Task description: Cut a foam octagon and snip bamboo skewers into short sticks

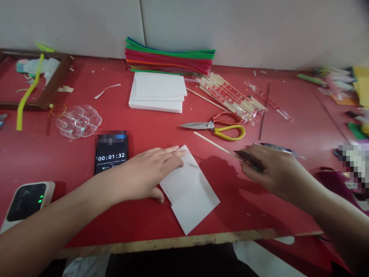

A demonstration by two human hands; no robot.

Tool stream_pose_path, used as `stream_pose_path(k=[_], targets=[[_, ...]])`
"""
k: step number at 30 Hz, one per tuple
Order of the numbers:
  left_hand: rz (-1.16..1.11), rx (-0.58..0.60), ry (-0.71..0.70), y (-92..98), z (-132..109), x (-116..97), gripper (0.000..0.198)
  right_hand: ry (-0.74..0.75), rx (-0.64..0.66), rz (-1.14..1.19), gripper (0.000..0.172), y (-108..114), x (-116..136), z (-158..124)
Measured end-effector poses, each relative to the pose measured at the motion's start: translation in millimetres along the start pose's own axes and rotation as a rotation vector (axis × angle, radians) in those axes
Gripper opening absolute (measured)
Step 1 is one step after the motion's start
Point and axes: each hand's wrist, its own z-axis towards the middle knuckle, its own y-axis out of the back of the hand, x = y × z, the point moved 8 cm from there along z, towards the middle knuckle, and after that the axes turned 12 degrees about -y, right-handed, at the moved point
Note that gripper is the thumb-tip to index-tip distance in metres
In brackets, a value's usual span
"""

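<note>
Flat on a white sheet (196, 196), my left hand (155, 169) presses its upper left part with the fingers stretched out. A faint curved line shows on the sheet beside my fingers, and its left edge has a small step. To the right, my right hand (268, 165) is raised a little over the table and closed around a dark, pointed utility knife (245, 156), mostly hidden by the fingers. A thin wooden stick (213, 143) reaches from the scissors toward that hand; whether the hand touches it I cannot tell. Red-and-yellow-handled scissors (215, 125) lie open beyond the stick.
Behind are stacked white sheets (158, 94), colourful pipe cleaners (170, 57) and wrapped chopsticks (230, 96). On the left lie a phone timer (111, 154), a clear flower-shaped case (79, 121), a white device (29, 204) and a brown tray (54, 82). The table edge (144, 244) is close.
</note>
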Motion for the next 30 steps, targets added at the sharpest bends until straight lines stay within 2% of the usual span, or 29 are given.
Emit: stream_pose_path(k=[3,6,13,17,20,25,27,30], targets=[[0.014,0.008,0.03,2.6,2.2,0.1,0.076,0.008,-0.008,0.018,0.014,3.4,2.4,-1.5],[0.066,-0.036,0.062,4.0,2.0,-3.8,0.081,-0.004,0.021,0.04,0.014,2.1,3.5,-3.1],[0.345,-0.138,0.191,-4.3,-4.5,-28.9,0.087,-0.055,0.151,-0.017,0.018,-21.2,-3.3,-6.8],[0.381,-0.168,0.295,-1.0,-16.8,-33.7,0.094,-0.034,0.184,-0.03,0.023,-31.1,0.8,-5.7],[0.37,-0.201,0.223,4.7,-26.8,-35.7,0.092,-0.029,0.202,-0.027,0.025,-34.6,8.7,-2.6],[0.249,-0.099,0.052,-4.9,-40.5,-36.7,0.092,0.008,0.219,-0.039,0.023,-36.7,23.1,1.5],[0.244,-0.094,0.036,-7.6,-41.3,-36.8,0.089,0.012,0.214,-0.052,0.023,-35.9,23.5,3.2],[0.285,-0.148,0.096,-7.7,-36.8,-32.0,0.08,0.026,0.185,-0.051,0.025,-29.5,18.2,7.9]])
